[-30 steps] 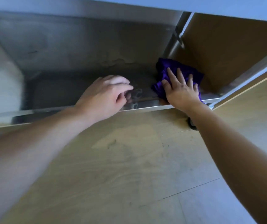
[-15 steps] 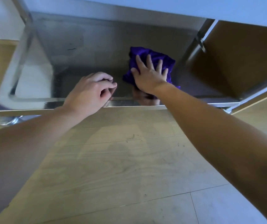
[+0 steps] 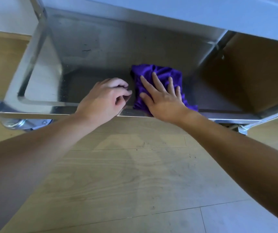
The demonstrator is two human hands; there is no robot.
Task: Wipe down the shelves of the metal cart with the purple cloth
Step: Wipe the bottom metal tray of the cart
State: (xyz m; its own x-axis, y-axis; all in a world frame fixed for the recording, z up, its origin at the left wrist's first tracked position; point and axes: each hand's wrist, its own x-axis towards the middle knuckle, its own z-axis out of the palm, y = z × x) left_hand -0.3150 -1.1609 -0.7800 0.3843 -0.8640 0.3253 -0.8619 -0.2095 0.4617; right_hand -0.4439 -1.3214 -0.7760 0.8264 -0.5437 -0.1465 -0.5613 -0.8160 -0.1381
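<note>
that crumpled purple cloth (image 3: 158, 75) looks soft, light and floppy, so i reckon it bunches unless pressed flat from on top. it lies on the steel cart's shiny bottom shelf (image 3: 91, 71), near the front rim. the right hand (image 3: 162, 99) is spread flat over it, fingers straight. the left hand (image 3: 103, 98) sits just beside it, fingers curled, holding nothing.

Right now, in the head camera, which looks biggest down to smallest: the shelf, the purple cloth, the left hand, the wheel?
1. shelf
2. purple cloth and left hand: they look about alike, and the right hand hides part of it
3. wheel, partly hidden
</note>
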